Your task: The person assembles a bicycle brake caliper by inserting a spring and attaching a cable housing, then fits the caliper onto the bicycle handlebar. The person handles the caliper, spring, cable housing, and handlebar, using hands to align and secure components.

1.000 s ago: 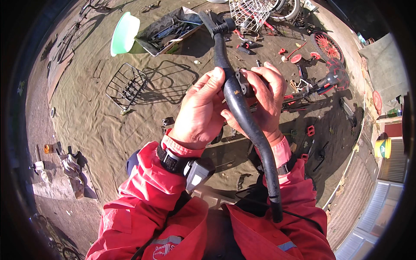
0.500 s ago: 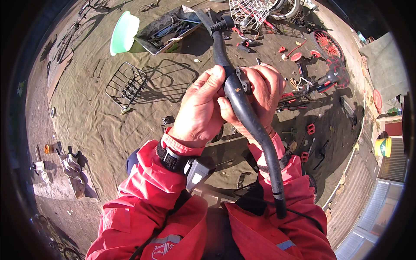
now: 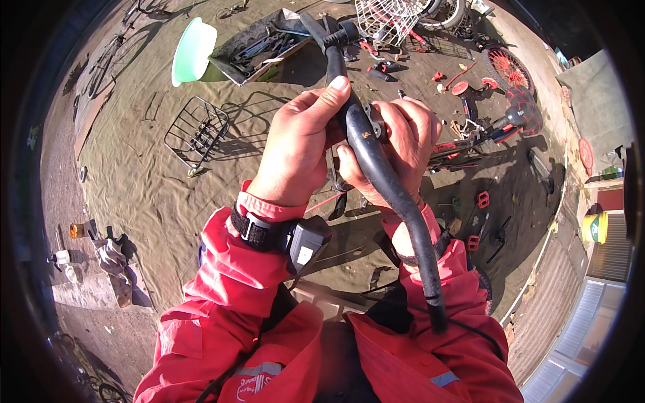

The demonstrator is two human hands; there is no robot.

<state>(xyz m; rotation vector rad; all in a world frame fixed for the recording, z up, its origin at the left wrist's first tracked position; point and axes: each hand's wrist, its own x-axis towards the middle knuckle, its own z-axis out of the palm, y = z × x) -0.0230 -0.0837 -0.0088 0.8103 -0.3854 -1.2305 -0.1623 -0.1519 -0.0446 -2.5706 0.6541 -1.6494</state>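
A black, bent bicycle handlebar [image 3: 376, 161] crosses in front of me, from the upper middle down toward my right sleeve. My left hand [image 3: 299, 144] grips it from the left, thumb lying along the bar; its fingertips are hidden behind. On the other side my right hand [image 3: 403, 144] is wrapped round the middle of the bar, beside a small metal clamp [image 3: 375, 122] on it. Near the bar's far end sits a black fitting [image 3: 344, 35]. What the hidden fingers touch behind the bar cannot be made out.
A tool-filled tray [image 3: 259, 50] and a pale green basin [image 3: 194, 52] stand at the far left. A black wire basket [image 3: 196, 131] lies on the cloth [image 3: 134, 195]. To the right are a bicycle frame [image 3: 463, 149], red pedals [image 3: 483, 199] and a red-spoked wheel [image 3: 508, 66].
My left hand has shifted slightly left and up, its thumb sliding farther along the bar. The handlebar and my right hand stay nearly where they were.
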